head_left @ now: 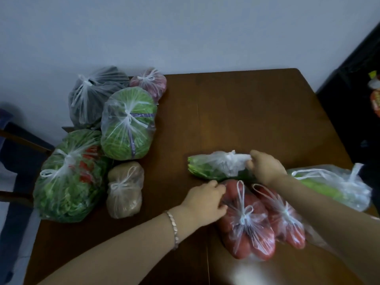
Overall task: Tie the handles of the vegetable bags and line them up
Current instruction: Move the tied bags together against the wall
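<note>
Partly hidden: greens bag point(216, 167), R hand point(265, 167) pinching; L hand point(203, 200) grip unclear.

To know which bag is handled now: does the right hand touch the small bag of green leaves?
Touching. The head view shows the right hand gripping the bunched plastic end of the small bag of green leaves.

Both our bare forearms reach forward. Our right hand point(265, 167) lies palm down, its fingertips point(249, 161) pinching the twisted neck of the bag of greens point(203, 168) just left of it. Our left hand point(205, 200) sits nearer us, to its left — fingers curled rightward, a bracelet point(173, 229) at the wrist — and we cannot tell whether they grip anything.
</note>
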Demonstrator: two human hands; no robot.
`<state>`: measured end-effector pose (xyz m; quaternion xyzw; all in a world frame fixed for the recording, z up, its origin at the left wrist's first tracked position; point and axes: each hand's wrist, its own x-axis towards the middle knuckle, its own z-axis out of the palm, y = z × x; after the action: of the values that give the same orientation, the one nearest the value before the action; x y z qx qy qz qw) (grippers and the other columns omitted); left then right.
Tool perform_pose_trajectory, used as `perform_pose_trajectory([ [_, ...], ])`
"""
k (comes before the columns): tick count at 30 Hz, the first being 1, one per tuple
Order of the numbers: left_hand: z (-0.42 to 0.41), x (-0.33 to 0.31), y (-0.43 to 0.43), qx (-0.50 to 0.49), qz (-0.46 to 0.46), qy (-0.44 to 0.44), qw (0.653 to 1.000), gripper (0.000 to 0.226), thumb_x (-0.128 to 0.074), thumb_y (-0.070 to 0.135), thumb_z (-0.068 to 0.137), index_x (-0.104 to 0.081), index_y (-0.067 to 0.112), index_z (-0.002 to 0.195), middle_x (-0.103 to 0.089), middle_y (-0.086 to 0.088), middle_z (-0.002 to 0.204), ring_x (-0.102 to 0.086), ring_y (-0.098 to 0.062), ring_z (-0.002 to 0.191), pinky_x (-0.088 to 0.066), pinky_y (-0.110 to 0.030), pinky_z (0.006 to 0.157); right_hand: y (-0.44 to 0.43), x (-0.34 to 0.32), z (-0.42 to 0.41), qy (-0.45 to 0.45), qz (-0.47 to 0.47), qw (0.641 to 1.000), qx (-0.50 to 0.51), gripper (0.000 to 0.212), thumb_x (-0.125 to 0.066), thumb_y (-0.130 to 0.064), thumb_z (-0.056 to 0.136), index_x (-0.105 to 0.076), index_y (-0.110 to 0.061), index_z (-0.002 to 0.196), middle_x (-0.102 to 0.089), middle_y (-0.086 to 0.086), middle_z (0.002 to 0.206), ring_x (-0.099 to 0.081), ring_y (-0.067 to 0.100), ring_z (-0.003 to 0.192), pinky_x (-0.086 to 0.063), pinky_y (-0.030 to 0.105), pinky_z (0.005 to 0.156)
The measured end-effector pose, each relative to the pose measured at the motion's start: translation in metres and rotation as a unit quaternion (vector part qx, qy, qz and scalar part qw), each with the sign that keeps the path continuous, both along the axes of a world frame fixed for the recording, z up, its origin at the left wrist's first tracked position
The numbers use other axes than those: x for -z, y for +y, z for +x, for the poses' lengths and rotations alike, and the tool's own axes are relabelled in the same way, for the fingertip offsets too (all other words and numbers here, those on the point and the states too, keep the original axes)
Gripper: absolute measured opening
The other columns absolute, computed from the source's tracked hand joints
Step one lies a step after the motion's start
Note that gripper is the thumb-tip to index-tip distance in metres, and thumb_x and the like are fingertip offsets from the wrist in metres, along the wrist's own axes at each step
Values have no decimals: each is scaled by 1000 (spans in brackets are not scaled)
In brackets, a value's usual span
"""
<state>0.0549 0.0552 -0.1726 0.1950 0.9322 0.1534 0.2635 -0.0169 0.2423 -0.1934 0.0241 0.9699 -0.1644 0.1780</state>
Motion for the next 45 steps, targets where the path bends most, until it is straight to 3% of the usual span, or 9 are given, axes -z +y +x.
perform_pose_trajectory([
  [4,6,18,55,59,-70,-59,994,79,-64,55,74,-32,16,134,-39,-13,136,-47,-35,119,-42,-44,92,4,-16,-15,73,-153,982,85,18,-41,-16,89,-41,-9,72,-48,11,68,-48,29,68,-40,39,65],
  [7,10,28,73,43,-121,-62,990,62,-63,27,82,-31,12,133,-46,-18,130,-49,-37,114,-44,-43,87,8,-25,-24,90,-177,976,85,19,-40,-16,90,-45,-2,78,-46,12,69,-45,29,68,-43,46,68],
  [10,9,27,74,47,-77,-37,995,35,-52,8,86,-47,11,121,-58,-16,120,-55,-36,108,-46,-41,86,10,-26,-30,86,-193,972,103,19,-40,-18,92,-45,-5,79,-45,6,68,-47,29,70,-44,45,72],
  [20,-52,-6,5,86,-42,82,992,22,-49,7,82,-59,5,101,-60,-14,106,-57,-33,98,-43,-38,84,-12,-30,-75,100,-303,923,214,30,-34,-15,92,-34,-18,63,-35,0,63,-33,12,56,-31,23,52],
  [24,-117,-23,-40,124,-19,211,970,23,-44,21,72,-63,10,65,-65,-6,65,-64,-24,58,-50,-23,56,-31,-32,-106,112,-308,919,220,27,-33,-14,90,-32,-15,63,-34,0,63,-32,14,57,-29,25,51],
  [26,-160,-28,-62,103,-35,225,968,20,-49,15,72,-66,6,75,-66,-10,71,-65,-28,67,-47,-28,64,-46,-33,-131,117,-318,914,222,28,-32,-13,90,-29,-15,62,-31,0,63,-29,13,56,-28,25,51],
  [29,-220,-32,-78,58,-85,224,969,30,-50,7,83,-58,2,112,-61,-15,104,-56,-33,100,-39,-34,82,-67,-35,-166,118,-334,907,229,28,-32,-13,91,-29,-15,64,-30,-1,64,-28,12,56,-28,24,52],
  [38,-371,-12,-90,-29,-117,215,969,27,-45,14,91,-54,3,114,-55,-18,119,-48,-35,111,-33,-36,91,-109,-11,-283,168,-353,897,204,34,-35,-12,92,-26,-19,60,-33,-4,61,-29,7,54,-17,31,54],
  [45,-405,6,-89,-74,-83,196,974,28,-46,11,91,-54,4,117,-53,-21,119,-48,-41,111,-35,-41,91,-123,22,-296,125,-374,893,219,26,-36,-18,94,-32,-28,71,-34,-12,67,-34,3,60,-28,24,57],
])
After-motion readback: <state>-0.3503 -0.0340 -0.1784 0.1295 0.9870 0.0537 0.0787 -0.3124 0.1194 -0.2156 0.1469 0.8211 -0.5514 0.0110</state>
